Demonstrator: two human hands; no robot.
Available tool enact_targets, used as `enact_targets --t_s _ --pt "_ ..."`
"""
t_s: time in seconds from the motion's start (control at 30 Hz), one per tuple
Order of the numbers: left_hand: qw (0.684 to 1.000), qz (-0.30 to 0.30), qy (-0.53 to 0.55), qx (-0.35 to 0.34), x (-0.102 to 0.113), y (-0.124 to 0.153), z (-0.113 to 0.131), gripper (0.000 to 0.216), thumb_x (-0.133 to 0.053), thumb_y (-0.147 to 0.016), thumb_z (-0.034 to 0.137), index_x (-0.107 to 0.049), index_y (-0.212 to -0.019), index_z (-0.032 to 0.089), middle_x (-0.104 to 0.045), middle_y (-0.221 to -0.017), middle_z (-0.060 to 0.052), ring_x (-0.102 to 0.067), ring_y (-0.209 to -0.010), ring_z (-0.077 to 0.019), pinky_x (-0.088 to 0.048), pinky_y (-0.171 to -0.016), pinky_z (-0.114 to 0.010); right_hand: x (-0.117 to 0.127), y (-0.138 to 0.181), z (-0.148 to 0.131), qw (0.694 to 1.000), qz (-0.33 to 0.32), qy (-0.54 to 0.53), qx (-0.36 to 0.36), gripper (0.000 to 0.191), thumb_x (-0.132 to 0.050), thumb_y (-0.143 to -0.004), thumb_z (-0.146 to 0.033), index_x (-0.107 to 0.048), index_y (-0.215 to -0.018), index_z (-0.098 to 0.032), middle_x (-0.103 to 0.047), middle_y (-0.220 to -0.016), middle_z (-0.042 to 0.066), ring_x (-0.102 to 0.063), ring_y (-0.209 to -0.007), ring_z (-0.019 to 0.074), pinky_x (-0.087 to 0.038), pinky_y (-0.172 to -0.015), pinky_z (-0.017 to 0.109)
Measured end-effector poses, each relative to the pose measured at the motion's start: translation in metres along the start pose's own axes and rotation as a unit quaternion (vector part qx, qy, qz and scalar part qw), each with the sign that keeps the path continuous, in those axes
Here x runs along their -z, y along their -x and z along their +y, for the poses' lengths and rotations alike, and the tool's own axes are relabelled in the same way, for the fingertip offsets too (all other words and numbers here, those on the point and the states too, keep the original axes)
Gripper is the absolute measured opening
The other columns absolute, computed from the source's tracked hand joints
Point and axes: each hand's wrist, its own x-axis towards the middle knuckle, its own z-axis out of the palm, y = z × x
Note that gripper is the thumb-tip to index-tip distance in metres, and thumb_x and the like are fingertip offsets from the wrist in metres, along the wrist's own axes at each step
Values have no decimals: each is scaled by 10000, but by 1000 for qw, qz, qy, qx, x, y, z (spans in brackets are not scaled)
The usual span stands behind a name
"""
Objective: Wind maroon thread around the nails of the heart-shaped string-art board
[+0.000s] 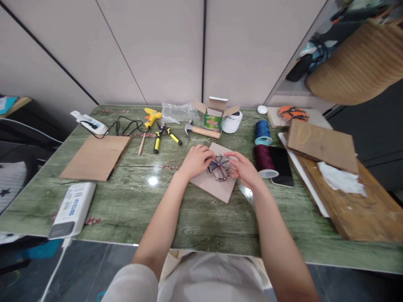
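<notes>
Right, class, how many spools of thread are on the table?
2. A blue spool sits behind the maroon spool, which sits between the right hand and the phone. More may be hidden in the open box.

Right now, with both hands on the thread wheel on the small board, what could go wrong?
The thread wheel is stretched over the small board; a slip by the left hand or right hand might loosen or tangle it. The maroon spool sits close to the right hand, beside the phone; a nudge could knock it onto the screen.
</notes>
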Motion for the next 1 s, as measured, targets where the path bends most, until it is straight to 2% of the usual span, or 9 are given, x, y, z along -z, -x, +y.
enact_targets --t_s 0.3,0.47,0.63,0.8,1.0 --pt "1000 3 -9 17 2 1 7 146 -510 -825 277 -635 -861 210 -619 -913 -56 -486 -987 -227 -356 -855 -367 2 5 -2 995 -46 88 5 310 -531 -767 -360 -582 -1038 -219 -251 -489 -101 -260 -437 71 -304 -429 202" --pt "999 15 -11 32 -1 1 10 187 -575 -797 394 -617 -815 213 -621 -893 -40 -488 -968 -222 -345 -859 -361 8 1 1 984 6 173 34 293 -522 -753 -339 -611 -1008 -223 -328 -496 -87 -306 -432 82 -343 -419 217" --pt "999 19 -2 40 -2 1 9 209 -598 -787 420 -622 -818 215 -621 -894 -33 -487 -975 -220 -337 -852 -355 15 -4 2 971 89 207 76 258 -508 -748 -334 -642 -933 -213 -402 -483 -62 -360 -427 103 -331 -428 239" --pt "999 16 17 42 -2 0 8 209 -604 -787 417 -621 -824 212 -629 -903 -29 -497 -972 -216 -335 -860 -353 19 -2 -4 932 164 302 113 269 -518 -747 -355 -644 -931 -206 -504 -488 -37 -427 -449 132 -347 -502 272" --pt "998 15 35 53 -3 0 8 205 -606 -788 409 -617 -807 204 -630 -875 -29 -505 -958 -212 -345 -852 -346 13 4 -11 878 114 451 108 191 -563 -731 -381 -641 -736 -207 -519 -502 -29 -466 -510 134 -322 -560 261"
